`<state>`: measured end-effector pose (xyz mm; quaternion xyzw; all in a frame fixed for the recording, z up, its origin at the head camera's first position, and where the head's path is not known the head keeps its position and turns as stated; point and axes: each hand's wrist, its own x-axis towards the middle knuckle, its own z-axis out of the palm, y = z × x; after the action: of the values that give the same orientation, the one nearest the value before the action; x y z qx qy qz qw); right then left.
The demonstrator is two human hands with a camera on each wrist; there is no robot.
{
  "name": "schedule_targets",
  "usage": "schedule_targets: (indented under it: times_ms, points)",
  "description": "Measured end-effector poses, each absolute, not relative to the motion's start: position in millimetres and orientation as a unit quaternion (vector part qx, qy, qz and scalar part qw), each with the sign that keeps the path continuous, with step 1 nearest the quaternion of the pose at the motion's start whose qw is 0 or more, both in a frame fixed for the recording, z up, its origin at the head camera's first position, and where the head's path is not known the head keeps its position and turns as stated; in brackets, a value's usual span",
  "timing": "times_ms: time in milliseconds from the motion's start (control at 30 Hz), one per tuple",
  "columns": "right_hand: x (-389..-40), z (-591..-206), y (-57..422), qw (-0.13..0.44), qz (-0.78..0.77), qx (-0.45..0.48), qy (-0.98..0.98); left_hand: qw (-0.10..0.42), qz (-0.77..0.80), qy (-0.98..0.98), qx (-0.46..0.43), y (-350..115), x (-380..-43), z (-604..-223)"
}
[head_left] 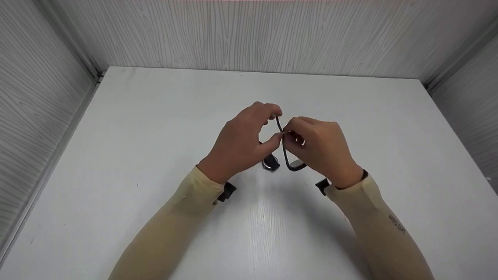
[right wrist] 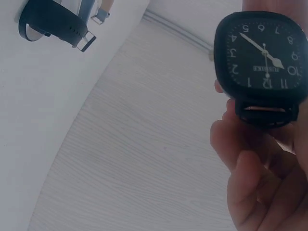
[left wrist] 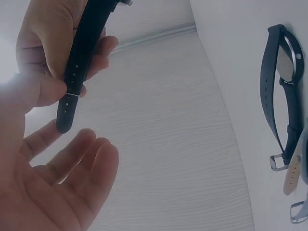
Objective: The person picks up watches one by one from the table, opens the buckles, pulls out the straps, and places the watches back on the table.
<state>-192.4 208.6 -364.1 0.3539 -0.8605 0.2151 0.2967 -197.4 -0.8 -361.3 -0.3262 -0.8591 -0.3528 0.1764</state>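
A wristwatch with a black strap [head_left: 287,153] is held up between both hands above the white table. In the right wrist view, its black rounded-square dial [right wrist: 262,55] appears upside down. My right hand [head_left: 323,146] pinches the strap near the metal loop. The thumb of my left hand [head_left: 245,136] presses beside that loop, while a fingertip touches the strap's free end; the other fingers are spread. Small holes run along the strap end [left wrist: 72,91] in the left wrist view. Parts of the strap are hidden behind the fingers.
Behind the left hand, another black watch [head_left: 271,162] lies on the white table [head_left: 175,97]. The left wrist view shows this black-strapped watch [left wrist: 267,82] near a tan strap [left wrist: 292,178]. A blue strap [right wrist: 86,9] shows in the right wrist view. Wood-grain panels [head_left: 241,35] enclose the table.
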Motion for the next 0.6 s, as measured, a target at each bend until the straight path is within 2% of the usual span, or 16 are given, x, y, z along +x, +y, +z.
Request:
schedule_targets:
  times_ms: [100,267,367,467,600]
  points:
    - [-192.1,-362.5,208.8,0.300,0.223,0.348,-0.860,0.147,-0.391,-0.852,-0.316,0.2,-197.6,-360.1]
    - [-190.4,-360.6,208.0,0.301,0.246,0.344,-0.855,-0.020,-0.547,-0.777,-0.313,3.0,-195.7,-356.4]
    - [-188.9,-359.2,207.3,0.303,0.252,0.339,-0.854,-0.083,-0.593,-0.739,-0.310,2.9,-194.8,-354.8]
    - [-188.1,-359.5,206.9,0.301,0.247,0.338,-0.857,-0.101,-0.594,-0.735,-0.312,3.0,-194.0,-355.8]
    - [-188.6,-361.7,207.3,0.279,0.240,0.337,-0.867,-0.075,-0.545,-0.768,-0.328,7.4,-193.9,-359.5]
